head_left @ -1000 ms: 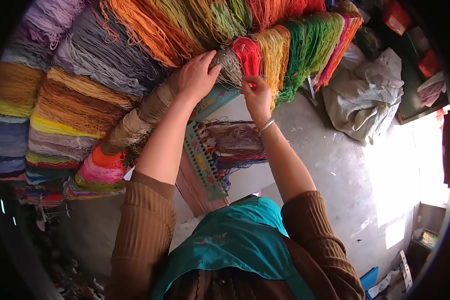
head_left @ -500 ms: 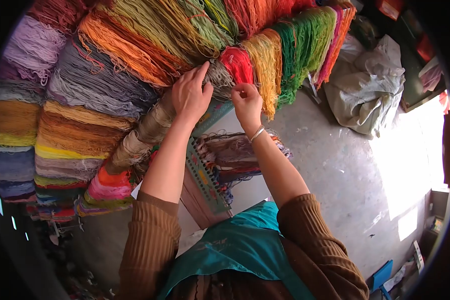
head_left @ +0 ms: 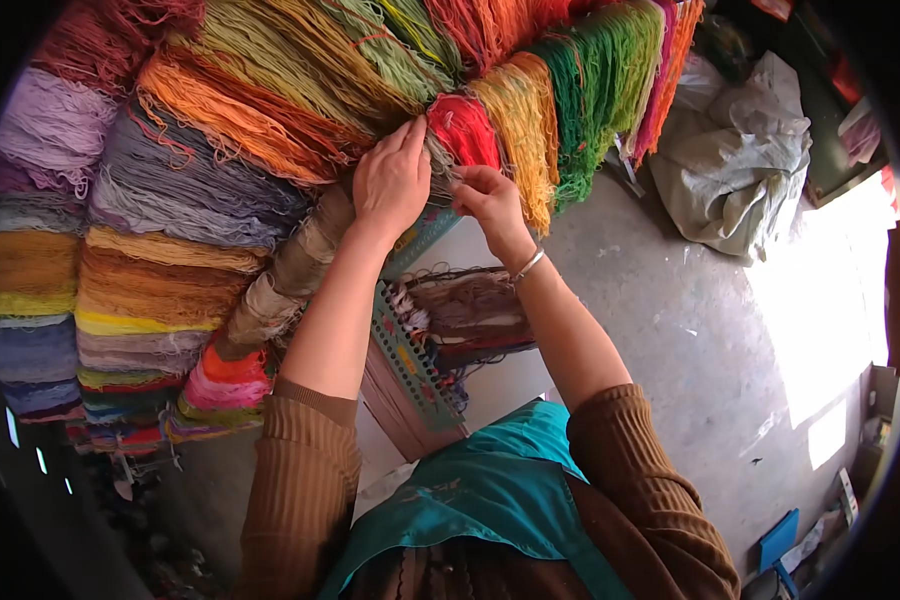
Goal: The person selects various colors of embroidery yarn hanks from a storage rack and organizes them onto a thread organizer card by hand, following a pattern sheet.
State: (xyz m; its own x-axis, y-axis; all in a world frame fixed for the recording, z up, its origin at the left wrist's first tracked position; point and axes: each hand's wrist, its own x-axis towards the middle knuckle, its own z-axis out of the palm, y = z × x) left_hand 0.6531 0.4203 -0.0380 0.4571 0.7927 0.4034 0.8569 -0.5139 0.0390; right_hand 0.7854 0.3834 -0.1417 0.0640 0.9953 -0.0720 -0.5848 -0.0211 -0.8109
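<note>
My left hand (head_left: 392, 182) lies with fingers stretched out over a grey-beige thread skein (head_left: 437, 160), covering most of it. Just right of it, my right hand (head_left: 492, 205) pinches thread at that skein's lower right edge; the strands between the fingertips are barely visible. A bright red skein (head_left: 465, 130) hangs directly beyond both hands. Beside it on the right are a golden yellow skein (head_left: 522, 120) and green skeins (head_left: 595, 95). Orange yarn (head_left: 240, 115) and grey yarn (head_left: 195, 170) spread out to the left of my left hand.
Below my hands stands a green perforated rack (head_left: 410, 360) with dark and brown thread bundles (head_left: 475, 305) beside it. A beige wrapped roll (head_left: 300, 250) runs under the left skeins. A pale sack (head_left: 735, 165) sits on the concrete floor (head_left: 660, 320) at right.
My right hand has shifted slightly left and down, its fingers now stretched toward the grey-beige skein. My left hand has flattened, its thumb drawn in against the fingers. The view has shifted slightly.
</note>
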